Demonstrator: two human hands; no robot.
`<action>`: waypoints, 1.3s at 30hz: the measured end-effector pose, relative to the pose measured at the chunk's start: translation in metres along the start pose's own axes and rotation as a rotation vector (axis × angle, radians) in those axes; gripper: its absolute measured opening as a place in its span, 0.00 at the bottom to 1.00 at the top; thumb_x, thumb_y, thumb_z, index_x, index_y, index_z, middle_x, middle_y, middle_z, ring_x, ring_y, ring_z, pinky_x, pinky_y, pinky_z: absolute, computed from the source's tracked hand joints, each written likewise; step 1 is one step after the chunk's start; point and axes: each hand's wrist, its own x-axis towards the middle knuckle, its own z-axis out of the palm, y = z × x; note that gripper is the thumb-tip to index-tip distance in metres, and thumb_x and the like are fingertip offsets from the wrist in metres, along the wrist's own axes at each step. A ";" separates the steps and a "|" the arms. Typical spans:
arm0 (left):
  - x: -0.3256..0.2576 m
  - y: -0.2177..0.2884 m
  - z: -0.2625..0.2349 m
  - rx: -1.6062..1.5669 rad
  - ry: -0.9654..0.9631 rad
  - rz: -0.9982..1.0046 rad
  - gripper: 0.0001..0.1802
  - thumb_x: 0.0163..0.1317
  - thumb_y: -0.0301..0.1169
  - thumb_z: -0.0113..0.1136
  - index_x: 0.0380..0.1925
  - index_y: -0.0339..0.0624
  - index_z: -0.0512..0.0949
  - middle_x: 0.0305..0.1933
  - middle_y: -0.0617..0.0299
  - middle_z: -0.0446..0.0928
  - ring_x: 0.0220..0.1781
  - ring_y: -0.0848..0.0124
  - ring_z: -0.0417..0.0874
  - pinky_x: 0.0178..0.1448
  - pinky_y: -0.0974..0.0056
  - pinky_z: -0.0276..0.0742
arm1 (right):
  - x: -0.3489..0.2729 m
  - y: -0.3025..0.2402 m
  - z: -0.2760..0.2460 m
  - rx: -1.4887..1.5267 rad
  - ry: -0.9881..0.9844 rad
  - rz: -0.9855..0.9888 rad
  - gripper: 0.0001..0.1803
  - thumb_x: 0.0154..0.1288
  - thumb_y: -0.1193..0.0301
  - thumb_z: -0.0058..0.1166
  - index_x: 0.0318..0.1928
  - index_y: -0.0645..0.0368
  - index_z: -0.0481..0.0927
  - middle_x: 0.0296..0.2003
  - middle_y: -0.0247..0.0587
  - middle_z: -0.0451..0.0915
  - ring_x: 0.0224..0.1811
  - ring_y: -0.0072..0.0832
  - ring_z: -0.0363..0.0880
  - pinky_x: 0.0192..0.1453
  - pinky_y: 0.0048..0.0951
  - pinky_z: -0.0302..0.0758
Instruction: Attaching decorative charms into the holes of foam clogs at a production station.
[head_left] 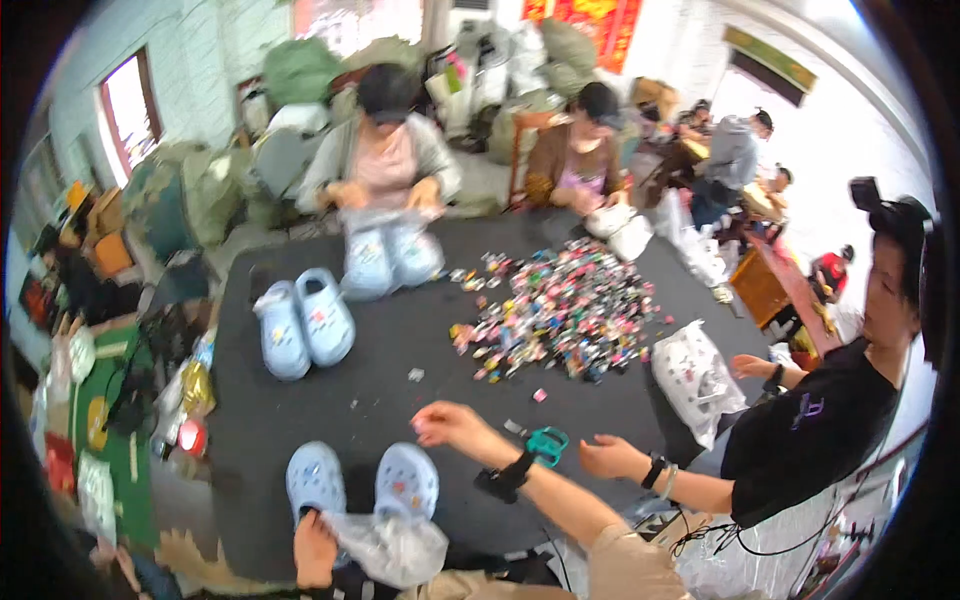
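A pair of light blue clogs stands at the near side of the black table: a left clog (pixel 315 478) and a right clog (pixel 407 482) with small decorations on top. My left hand (pixel 316 552) is closed at the heel of the left clog, gripping the edge of a clear plastic bag (pixel 395 548). That bag spreads across to the right clog's heel. Over the table, beyond the right clog, my right hand (pixel 452 427) is held with its fingers pinched together. Whatever they hold, if anything, is too small to make out. A dark band circles my right wrist.
A heap of colourful small charms (pixel 565 310) covers the table's middle right. Teal-handled scissors (pixel 547 446) lie near my right forearm. Another blue clog pair (pixel 305 325) stands far left. Co-workers handle bagged clogs (pixel 390 260) opposite; a person (pixel 820 430) stands right, beside a white bag (pixel 697 383).
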 end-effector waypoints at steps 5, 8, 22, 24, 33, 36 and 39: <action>0.015 0.008 0.025 -0.016 -0.396 0.022 0.07 0.70 0.35 0.45 0.36 0.45 0.70 0.35 0.63 0.71 0.42 0.67 0.72 0.49 0.64 0.70 | -0.021 -0.026 0.041 -0.129 0.042 -0.014 0.08 0.65 0.73 0.55 0.43 0.61 0.76 0.39 0.34 0.78 0.42 0.21 0.78 0.47 0.23 0.76; 0.020 0.008 0.047 -0.218 -0.128 -0.085 0.14 0.65 0.43 0.55 0.41 0.46 0.72 0.41 0.63 0.72 0.48 0.67 0.71 0.57 0.62 0.66 | -0.016 -0.013 0.068 -0.058 0.050 0.087 0.07 0.66 0.72 0.54 0.43 0.61 0.75 0.39 0.36 0.79 0.42 0.23 0.79 0.48 0.23 0.77; 0.028 -0.016 0.013 -0.229 -0.063 -0.089 0.06 0.62 0.33 0.59 0.33 0.45 0.75 0.34 0.67 0.74 0.39 0.72 0.73 0.48 0.65 0.69 | 0.010 0.026 0.145 0.044 0.114 0.167 0.12 0.66 0.72 0.54 0.46 0.66 0.75 0.43 0.42 0.79 0.46 0.30 0.82 0.51 0.25 0.78; 0.029 -0.017 0.030 -0.271 -0.021 -0.160 0.05 0.61 0.33 0.59 0.33 0.46 0.75 0.32 0.67 0.74 0.38 0.72 0.73 0.46 0.65 0.70 | 0.007 0.021 0.135 0.012 0.166 0.179 0.12 0.66 0.72 0.55 0.47 0.65 0.75 0.42 0.40 0.79 0.45 0.28 0.81 0.51 0.24 0.78; 0.053 -0.025 -0.040 0.369 -0.272 0.306 0.15 0.63 0.34 0.53 0.47 0.41 0.71 0.47 0.61 0.75 0.51 0.65 0.74 0.59 0.60 0.68 | 0.026 0.046 0.011 -0.082 0.504 0.100 0.09 0.65 0.69 0.55 0.42 0.59 0.77 0.35 0.31 0.79 0.37 0.17 0.77 0.42 0.20 0.75; 0.027 -0.005 0.043 -0.153 -0.066 -0.166 0.16 0.61 0.36 0.54 0.46 0.41 0.72 0.47 0.60 0.76 0.52 0.63 0.75 0.58 0.58 0.68 | 0.011 0.058 -0.087 -0.083 0.786 0.095 0.06 0.65 0.71 0.52 0.40 0.58 0.77 0.32 0.29 0.79 0.33 0.16 0.75 0.38 0.20 0.74; 0.010 0.012 0.056 -0.115 -0.002 -0.134 0.17 0.61 0.37 0.53 0.48 0.40 0.72 0.48 0.58 0.76 0.52 0.62 0.75 0.58 0.57 0.69 | 0.029 0.052 -0.144 -0.314 0.982 0.019 0.07 0.59 0.70 0.53 0.34 0.60 0.79 0.28 0.32 0.79 0.32 0.20 0.76 0.37 0.23 0.72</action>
